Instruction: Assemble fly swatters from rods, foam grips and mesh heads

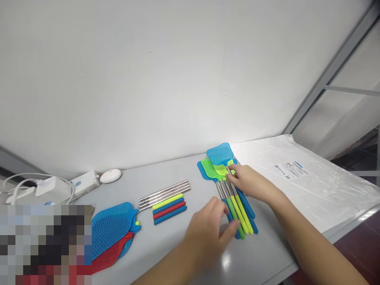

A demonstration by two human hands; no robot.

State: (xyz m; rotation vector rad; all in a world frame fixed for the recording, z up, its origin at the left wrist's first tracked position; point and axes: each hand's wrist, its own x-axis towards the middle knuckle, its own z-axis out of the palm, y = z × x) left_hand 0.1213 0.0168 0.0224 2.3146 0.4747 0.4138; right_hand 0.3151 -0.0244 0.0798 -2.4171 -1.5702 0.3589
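Observation:
Several assembled fly swatters (220, 162) lie bunched on the grey table (166, 245), blue and green mesh heads pointing to the wall, blue and green handles (245, 215) toward me. My right hand (251, 183) rests on their metal rods just below the heads, fingers curled down on them. My left hand (209, 229) is closed around the lower ends of the handles, thumb over a blue and a green one.
Left of the bunch lie loose metal rods (164, 192) and loose foam grips (169, 207) in green, blue and red. Loose blue and red mesh heads (111, 233) are stacked farther left. A white power strip (86, 183), adapter (53, 189) and round white device (110, 175) sit by the wall. A plastic-wrapped white sheet (299, 174) covers the right.

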